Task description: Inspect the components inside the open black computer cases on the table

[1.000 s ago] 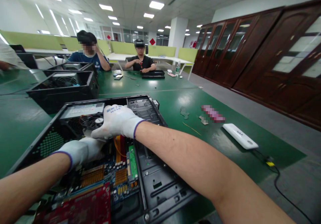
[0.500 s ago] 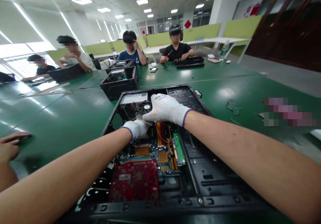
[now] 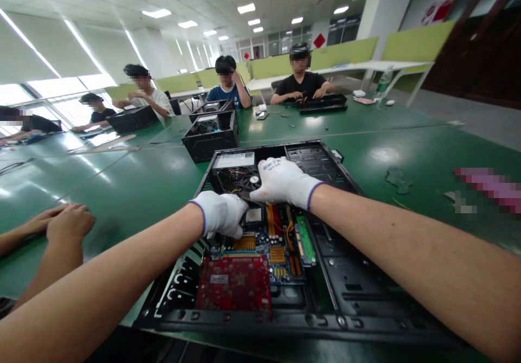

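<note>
A black computer case (image 3: 301, 319) lies on its side with its inside facing up. My right hand (image 3: 285, 183), in a white glove, is closed around a black CPU cooler fan (image 3: 253, 180) held tilted near the power supply (image 3: 234, 162). My left hand (image 3: 223, 214), gloved too, hovers over the motherboard (image 3: 240, 252), fingers curved and apart with nothing visible in them. Beside its fingertips the square processor (image 3: 254, 215) shows bare on the board. A red graphics card (image 3: 234, 284) sits nearer me, and a green circuit board (image 3: 305, 241) stands to the right.
Another open computer case (image 3: 214, 140) stands beyond mine on the green table (image 3: 134, 178). A co-worker's hands (image 3: 69, 222) rest at the left. Several people sit across the table. Clear plastic scraps (image 3: 398, 179) and a bottle (image 3: 383, 85) lie or stand on the right.
My left hand has drawn back left from under the fan, uncovering the processor. My right hand still holds the fan. The view has swung left, and the co-worker's hands at left have come together.
</note>
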### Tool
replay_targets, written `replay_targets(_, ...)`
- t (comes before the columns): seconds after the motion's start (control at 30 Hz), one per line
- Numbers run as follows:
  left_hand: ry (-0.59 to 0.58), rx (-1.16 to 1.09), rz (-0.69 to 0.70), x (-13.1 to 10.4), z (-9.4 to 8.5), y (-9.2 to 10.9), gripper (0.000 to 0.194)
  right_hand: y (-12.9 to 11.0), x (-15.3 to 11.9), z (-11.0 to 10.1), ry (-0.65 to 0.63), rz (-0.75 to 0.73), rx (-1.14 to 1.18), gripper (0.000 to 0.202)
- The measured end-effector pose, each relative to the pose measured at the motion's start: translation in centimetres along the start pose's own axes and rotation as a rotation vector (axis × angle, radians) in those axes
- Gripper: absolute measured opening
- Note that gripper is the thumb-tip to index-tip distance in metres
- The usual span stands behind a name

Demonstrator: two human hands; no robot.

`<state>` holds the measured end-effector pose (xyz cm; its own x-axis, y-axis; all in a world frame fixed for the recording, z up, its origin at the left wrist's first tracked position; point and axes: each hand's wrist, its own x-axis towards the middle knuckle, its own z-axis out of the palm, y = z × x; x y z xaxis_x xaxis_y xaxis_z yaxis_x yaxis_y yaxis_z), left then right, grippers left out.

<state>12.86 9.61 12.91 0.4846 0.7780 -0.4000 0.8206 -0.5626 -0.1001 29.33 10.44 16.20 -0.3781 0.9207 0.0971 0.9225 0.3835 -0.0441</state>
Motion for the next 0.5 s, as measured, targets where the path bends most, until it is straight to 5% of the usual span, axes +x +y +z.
replay_targets(0.1,0.012,-0.034,0.03,-3.8,-0.6,0.6,0.05,-1.2,-0.1,0.7,-0.117,-0.069,-0.104,0.06)
replay_targets(0.33,0.242,-0.225,0.042,-11.6,-0.3,3.8,0.027,-2.1,-0.5,2.7,-0.339,-0.145,-0.181,0.056)
replay_targets(0.5,0.357,-0.243,0.029,-14.7,1.4,5.4,0.029,-1.3,-2.3,-0.5,-0.261,-0.176,-0.138,0.059)
